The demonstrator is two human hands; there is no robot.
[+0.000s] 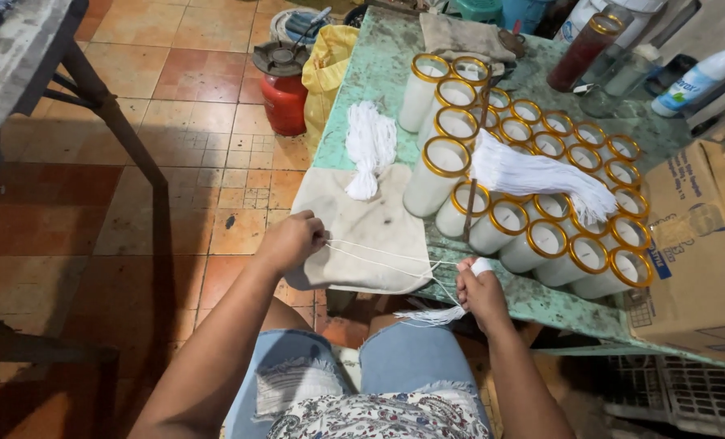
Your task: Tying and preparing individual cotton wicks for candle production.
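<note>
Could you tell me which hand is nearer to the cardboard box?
Right. The right hand is beside the table edge, a short way left of the cardboard box; the left hand is farther left, over the cloth.

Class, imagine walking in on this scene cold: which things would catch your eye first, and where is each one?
First, the rows of gold-rimmed glass candles massed on the green table, with a bundle of white wicks lying across them. Next, at the table's near edge, the left hand and right hand stretch thin white strings between them over a stained cloth.
</note>
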